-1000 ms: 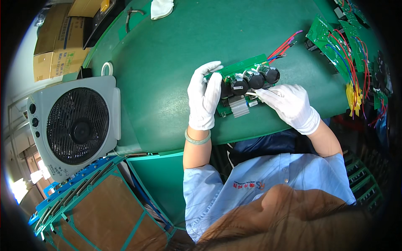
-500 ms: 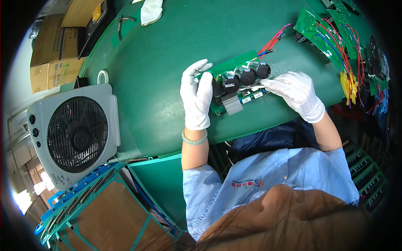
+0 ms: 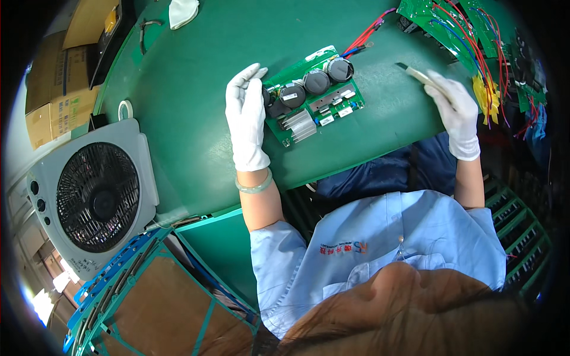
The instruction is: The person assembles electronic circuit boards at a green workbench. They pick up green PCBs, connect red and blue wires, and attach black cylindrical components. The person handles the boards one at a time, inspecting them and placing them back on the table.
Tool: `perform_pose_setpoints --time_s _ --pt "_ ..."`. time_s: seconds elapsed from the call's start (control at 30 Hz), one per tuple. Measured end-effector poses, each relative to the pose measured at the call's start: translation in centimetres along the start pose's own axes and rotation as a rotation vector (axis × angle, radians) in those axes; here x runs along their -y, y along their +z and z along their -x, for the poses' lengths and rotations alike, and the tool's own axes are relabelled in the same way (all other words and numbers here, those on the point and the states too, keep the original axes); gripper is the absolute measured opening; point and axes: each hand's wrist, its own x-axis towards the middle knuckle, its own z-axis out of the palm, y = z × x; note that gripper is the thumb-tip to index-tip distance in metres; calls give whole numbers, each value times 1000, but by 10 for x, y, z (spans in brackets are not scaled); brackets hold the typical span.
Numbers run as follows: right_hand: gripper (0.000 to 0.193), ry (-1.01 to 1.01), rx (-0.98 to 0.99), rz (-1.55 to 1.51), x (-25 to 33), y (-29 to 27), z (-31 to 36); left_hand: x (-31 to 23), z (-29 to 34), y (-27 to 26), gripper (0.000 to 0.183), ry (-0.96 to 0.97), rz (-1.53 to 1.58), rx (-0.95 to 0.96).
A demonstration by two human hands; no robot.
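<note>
A green circuit board (image 3: 332, 102) lies on the bench, tilted slightly, with several black round capacitors (image 3: 317, 82) in a row and a silver heat sink (image 3: 298, 125) at its near left corner. Red and blue wires (image 3: 363, 39) run off its far right corner. My left hand (image 3: 246, 113), in a white glove, grips the board's left end, its fingertips partly hidden behind the capacitors. Well to the right of the board, my gloved right hand (image 3: 456, 110) is closed around a slim pale-handled brush (image 3: 417, 75) with a dark tip pointing up and left.
More green boards with red and blue wires (image 3: 442, 29) are piled at the far right, beside a yellow wrapped piece (image 3: 487, 98). A grey box fan (image 3: 98, 190) stands on the left. A white cloth (image 3: 183, 13) and a cardboard box (image 3: 62, 95) are farther back.
My right hand has pulled away from the board to the right, bringing the brush into plain sight. My left hand stays at the board's left end, and the whole view has shifted somewhat.
</note>
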Motion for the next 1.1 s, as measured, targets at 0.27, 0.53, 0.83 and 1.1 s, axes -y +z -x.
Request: perform_pose_setpoints --time_s 0.27,0.53,0.83,1.1 --pt "21 -6 260 280 -2 -9 -6 -6 0 -8 35 -23 -157 103" --pt "28 528 316 -340 29 3 -16 -2 0 -10 41 -71 -59 138" --pt "32 730 421 -1286 40 49 -4 2 -5 -11 37 -54 -21 78" --pt "33 519 -146 -1051 5 35 4 7 -10 -13 33 -47 142 34"
